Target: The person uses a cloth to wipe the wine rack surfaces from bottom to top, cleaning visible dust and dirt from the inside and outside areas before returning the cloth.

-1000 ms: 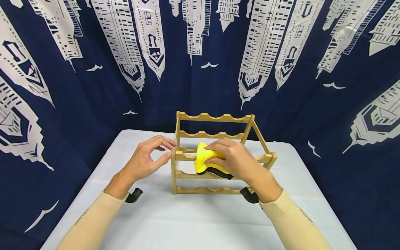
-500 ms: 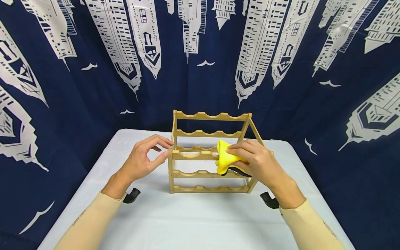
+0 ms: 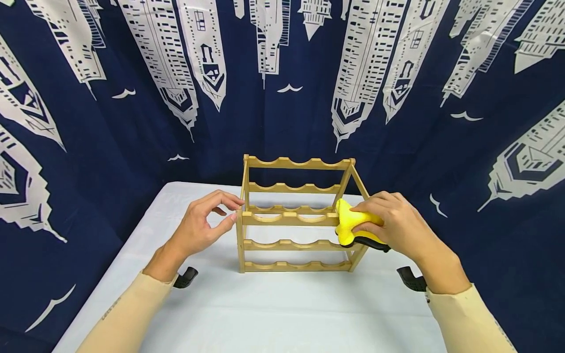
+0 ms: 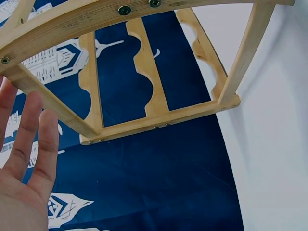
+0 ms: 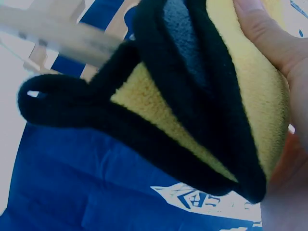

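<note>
A wooden wine rack [image 3: 289, 219] with scalloped rails stands on the white-covered table. At its upper front left corner, my left hand [image 3: 200, 225] touches the wood with fingertips and thumb; the fingers look fairly straight in the left wrist view. My right hand [image 3: 397, 223] grips a bunched yellow cleaning cloth [image 3: 348, 223] at the right end of the front top rail. Black edging and a hanging loop [image 5: 53, 98] show on the cloth in the right wrist view, along with a grey inner side. The cloth and hand hide the rack's upper front right corner.
The white tablecloth [image 3: 265, 314] spreads in front of the rack and to both sides. Behind hangs a dark blue curtain [image 3: 282, 127] printed with white buildings and birds. A black wrist mount [image 3: 410, 278] sits under the right wrist.
My right hand has slid the yellow cloth rightward along the front top rail, from near its middle to its right end. The left hand stays at the left corner.
</note>
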`<state>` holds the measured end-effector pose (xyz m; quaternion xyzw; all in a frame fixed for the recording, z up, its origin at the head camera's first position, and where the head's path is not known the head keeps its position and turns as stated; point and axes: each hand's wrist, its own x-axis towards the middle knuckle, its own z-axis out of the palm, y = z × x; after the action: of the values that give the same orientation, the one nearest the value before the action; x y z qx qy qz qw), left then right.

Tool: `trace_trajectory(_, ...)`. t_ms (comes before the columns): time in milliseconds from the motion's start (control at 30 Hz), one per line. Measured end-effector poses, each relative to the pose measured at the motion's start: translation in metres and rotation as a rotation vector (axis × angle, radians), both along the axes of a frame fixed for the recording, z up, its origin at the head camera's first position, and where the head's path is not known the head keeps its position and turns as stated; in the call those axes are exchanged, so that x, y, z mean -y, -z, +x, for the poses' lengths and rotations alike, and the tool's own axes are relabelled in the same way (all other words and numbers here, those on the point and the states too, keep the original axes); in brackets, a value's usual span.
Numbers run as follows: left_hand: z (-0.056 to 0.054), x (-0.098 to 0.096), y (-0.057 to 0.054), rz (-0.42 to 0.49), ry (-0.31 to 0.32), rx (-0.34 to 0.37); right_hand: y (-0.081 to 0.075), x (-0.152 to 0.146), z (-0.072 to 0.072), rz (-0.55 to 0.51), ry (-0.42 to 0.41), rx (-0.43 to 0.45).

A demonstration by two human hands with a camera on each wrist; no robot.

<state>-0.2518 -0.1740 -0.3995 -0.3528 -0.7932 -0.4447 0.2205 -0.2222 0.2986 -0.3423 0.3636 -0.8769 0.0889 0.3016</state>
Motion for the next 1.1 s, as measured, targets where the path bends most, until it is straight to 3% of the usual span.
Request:
trace_trajectory(100,0.000,0.001,-0.001,-0.010,0.012,0.002,-0.007,-0.002,0.003,0.039,0.073,0.090)
trace_trajectory(200,-0.001,0.003,-0.002,-0.027,0.008,0.008,-0.018,0.004,0.000,0.064,0.099,0.248)
trace_trajectory(333,-0.002,0.004,-0.001,-0.037,-0.006,0.017,-0.028,0.013,-0.009,0.062,0.080,0.414)
trace_trajectory(500,0.000,0.001,0.002,-0.013,-0.006,0.029,-0.029,0.018,-0.017,0.021,0.044,0.524)
trace_trajectory(800,0.003,-0.002,0.004,0.001,-0.006,0.022,-0.031,0.025,-0.022,-0.021,0.015,0.588)
trace_trajectory(1100,0.005,-0.009,0.006,0.033,-0.003,0.021,-0.030,0.037,-0.027,-0.039,0.004,0.581)
